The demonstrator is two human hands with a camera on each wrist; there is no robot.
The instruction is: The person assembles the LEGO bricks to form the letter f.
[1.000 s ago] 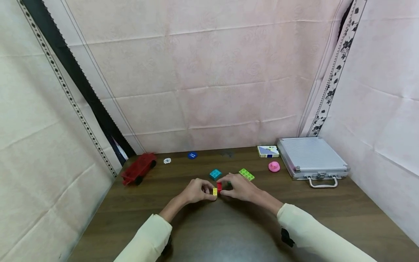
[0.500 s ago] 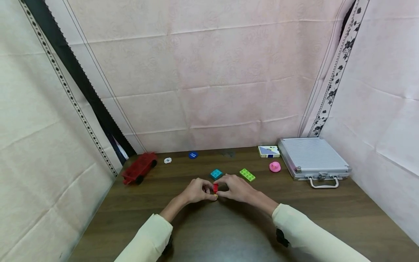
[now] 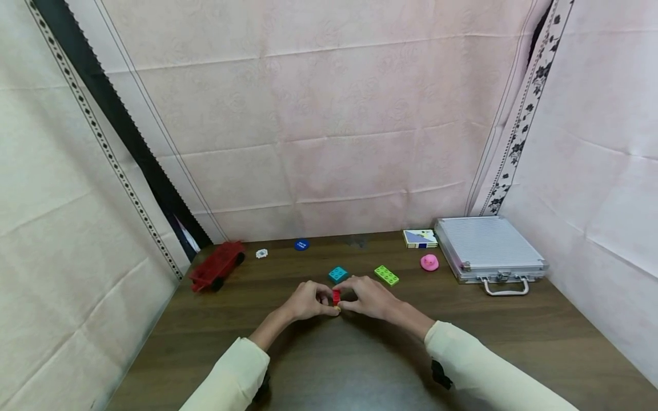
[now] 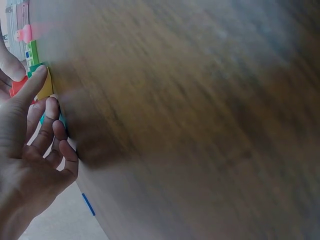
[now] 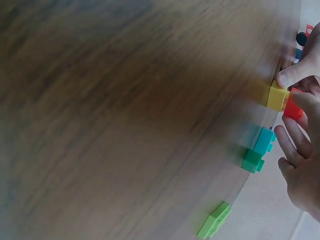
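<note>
Between finger and thumb, my left hand (image 3: 308, 301) pinches a yellow toy brick (image 5: 276, 96) low on the table. My right hand (image 3: 371, 297) grips a red brick (image 3: 336, 296) directly on top of the yellow one. Whether the two are fully pressed together cannot be told. The fingers cover most of both bricks in the head view. Just beyond the hands lies a turquoise brick (image 3: 337, 274), with a green brick (image 5: 251, 161) beside it in the right wrist view. A lime green brick (image 3: 386, 275) lies behind the right hand.
A red toy car (image 3: 218, 266) stands at the left. Along the back are a white piece (image 3: 261, 253), a blue disc (image 3: 301, 244) and a small box (image 3: 420, 238). A pink duck (image 3: 429, 262) and a silver case (image 3: 491, 249) sit at the right. Cloth walls surround the table.
My right hand has shifted slightly left, bringing the red brick from beside the yellow brick to over it. The left hand has stayed in place. Over the last half second little differs.
</note>
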